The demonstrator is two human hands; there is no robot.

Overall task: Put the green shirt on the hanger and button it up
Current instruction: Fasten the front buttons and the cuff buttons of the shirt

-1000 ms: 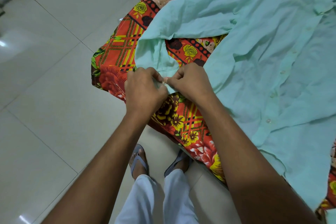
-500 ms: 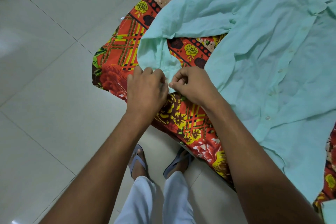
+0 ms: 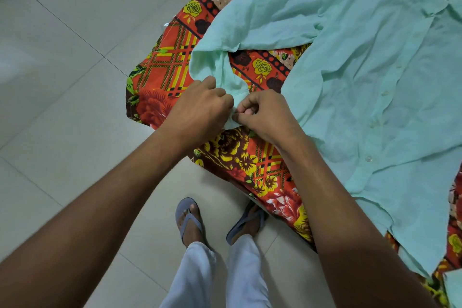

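while the green shirt (image 3: 362,77) lies flat, both hands' curled fingers (image 3: 246,110) pinch its cuff (image 3: 233,97).

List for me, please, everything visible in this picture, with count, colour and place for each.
green shirt: one, pale mint green, spread open on the bedsheet, sleeve cuff reaching toward the hands.
shirt buttons: several, pale, down the front placket.
floral bedsheet: one, red, yellow and black, under the shirt.
tiled floor: pale grey-white, left and bottom.
flip-flops: two, blue-grey, on the feet at bottom centre.
trousers: white, bottom centre.
hanger: none visible.
left hand: grips the cuff.
right hand: pinches the cuff edge.
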